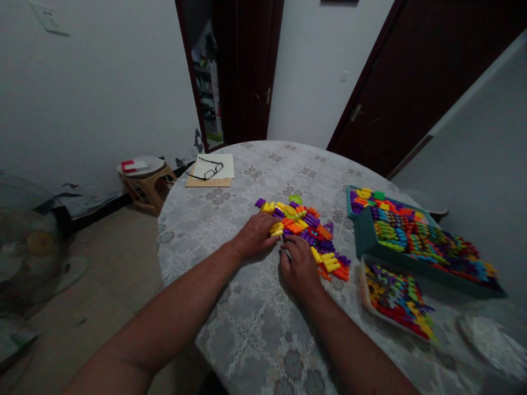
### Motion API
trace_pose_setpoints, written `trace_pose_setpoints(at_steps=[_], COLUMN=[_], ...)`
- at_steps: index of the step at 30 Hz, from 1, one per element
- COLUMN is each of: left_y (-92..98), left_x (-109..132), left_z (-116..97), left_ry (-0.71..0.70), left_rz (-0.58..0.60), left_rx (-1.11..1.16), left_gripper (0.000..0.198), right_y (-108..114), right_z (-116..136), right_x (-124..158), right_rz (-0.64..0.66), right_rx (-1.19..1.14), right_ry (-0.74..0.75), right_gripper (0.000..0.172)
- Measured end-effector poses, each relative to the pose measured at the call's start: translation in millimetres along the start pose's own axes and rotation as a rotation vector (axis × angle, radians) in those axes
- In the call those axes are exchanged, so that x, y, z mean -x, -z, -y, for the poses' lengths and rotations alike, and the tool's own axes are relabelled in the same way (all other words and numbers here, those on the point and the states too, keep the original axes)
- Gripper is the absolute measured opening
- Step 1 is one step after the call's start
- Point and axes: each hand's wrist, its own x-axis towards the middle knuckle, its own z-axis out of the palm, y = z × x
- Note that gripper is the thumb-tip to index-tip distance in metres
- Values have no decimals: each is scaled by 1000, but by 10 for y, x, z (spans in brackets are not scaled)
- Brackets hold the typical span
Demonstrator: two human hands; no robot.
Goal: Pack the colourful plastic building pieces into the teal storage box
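A loose heap of plastic building blocks (294,225) in yellow, orange, purple and red lies on the table before me. My left hand (257,237) is at the heap's near left side, its fingers closed around a yellow building block (275,229). Just to the right, my right hand (300,266) rests low against the near edge of the heap. Its fingers are curled in toward the left fingertips, and whatever they pinch is too small or too hidden to name. The two hands nearly meet.
On the right stand a teal box (366,233) of sorted blocks, its block-filled teal lid or tray (349,203), and a clear plastic tub (364,285) of small pieces. Eyeglasses (209,174) lie on paper at the far left. The round table (251,340) has a patterned cloth.
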Motion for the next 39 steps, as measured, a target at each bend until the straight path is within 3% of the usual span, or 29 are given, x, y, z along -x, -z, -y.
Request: trace_pose_setpoints(at_steps=[8, 15, 22, 32, 39], left_y=[59, -42, -161, -163, -187], left_x=[16, 35, 4, -14, 1], left_z=[-87, -169, -266, -333, -306], left_ry=[22, -126, -315, -289, -221], left_rz=[-23, 28, -29, -26, -111], left_rx=[19, 144, 278, 377, 402], left_gripper=[57, 74, 86, 85, 82], right_y=[146, 283, 381, 453, 504], right_z=[139, 154, 112, 30, 13], right_x=[-25, -34, -110, -135, -140], right_rz=[-16, -119, -188, -144, -72], right_rx=[-79, -109, -146, -236, -333], right_ry=[6, -133, -183, -235, -330], right_gripper=[28, 34, 32, 25, 13])
